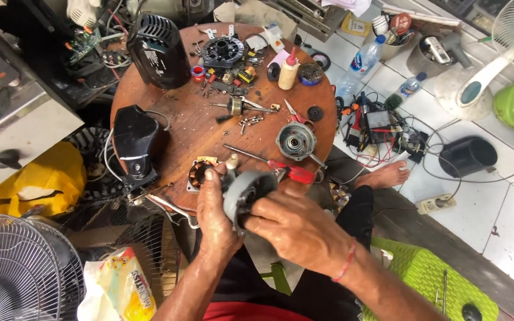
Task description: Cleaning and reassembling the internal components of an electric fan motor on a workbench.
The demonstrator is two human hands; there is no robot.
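Nearest, the right hand (295, 229) and left hand (215, 220) both close their fingers around a grey motor housing (246, 193) at the near edge of the round wooden table (179, 128), just beside a red-handled screwdriver (275, 165).

1. Left hand (216, 219) and right hand (295, 229) both grip a grey round motor housing (244, 193), held on edge just over the near rim of the round wooden worktop (179, 128).
2. Left thumb up beside a small white shaft end; right fingers (257, 223) wrapped on the housing's lower face.
3. Copper-wound stator (199, 173) lies on the worktop, just beside the left hand.
4. Red-handled screwdriver (272, 164) lies near the housing; second grey motor cap (296, 141) just beyond it.
5. Black fan casing (137, 142) at worktop's left edge; loose screws (248, 121) mid-top.
6. Bare foot (388, 175) on tiled floor, right.
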